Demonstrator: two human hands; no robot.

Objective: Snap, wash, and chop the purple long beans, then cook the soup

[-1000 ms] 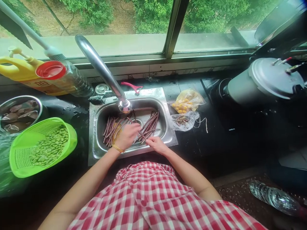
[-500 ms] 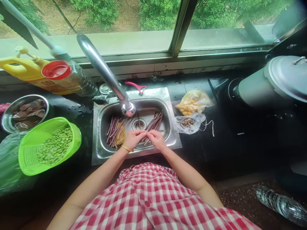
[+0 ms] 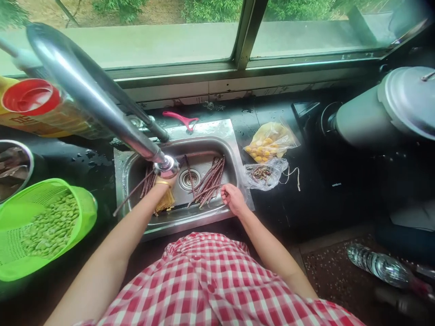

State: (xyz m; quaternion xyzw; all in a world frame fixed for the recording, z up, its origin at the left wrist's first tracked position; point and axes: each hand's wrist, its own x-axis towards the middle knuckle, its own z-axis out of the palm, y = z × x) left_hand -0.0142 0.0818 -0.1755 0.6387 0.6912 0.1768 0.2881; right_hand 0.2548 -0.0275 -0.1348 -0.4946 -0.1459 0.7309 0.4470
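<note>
Inside the steel sink (image 3: 234,158), long thin purple stalks (image 3: 212,174) lie in a bundle right of the drain (image 3: 189,179). Another heap of stalks (image 3: 147,183) rests on the left, beside a yellow mesh scrubber (image 3: 166,201). My left hand (image 3: 170,180) is over that heap; the faucet head (image 3: 166,165) hides its fingers. One long stalk (image 3: 131,195) slants from near this hand across the sink's left rim. My right hand (image 3: 233,198) is closed at the sink's right side, its fingers pinching the end of a purple stalk (image 3: 206,191).
A green basket of shelled beans (image 3: 86,206) stands left, near a metal bowl (image 3: 29,158). Behind the sink lies a pink peeler (image 3: 183,120). Right of it are a bag of yellow pieces (image 3: 268,145) and a plastic bag of scraps (image 3: 267,174). The faucet neck (image 3: 91,90) arches overhead.
My hands were together over the right bundle. Now the left has moved left, behind the faucet head, and the right slightly right. A stalk now crosses the left rim. The view has shifted.
</note>
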